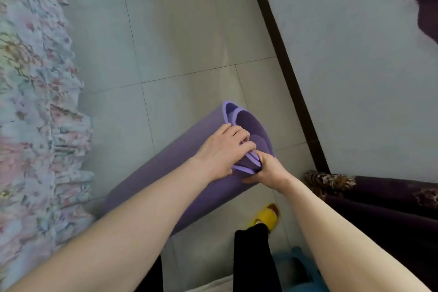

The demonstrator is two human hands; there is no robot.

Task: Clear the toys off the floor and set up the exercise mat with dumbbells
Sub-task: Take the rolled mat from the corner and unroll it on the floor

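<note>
Hands, left (220,152) and right (267,169), grip rolled purple mat (166,173) at its open end.

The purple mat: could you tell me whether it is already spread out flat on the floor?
No, the purple mat is rolled up, with the left hand and right hand gripping its open end above the tiled floor.

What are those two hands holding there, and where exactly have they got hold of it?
A rolled purple exercise mat. Both the left hand and the right hand grip it at its open end, on the loose edges of the roll.
</note>
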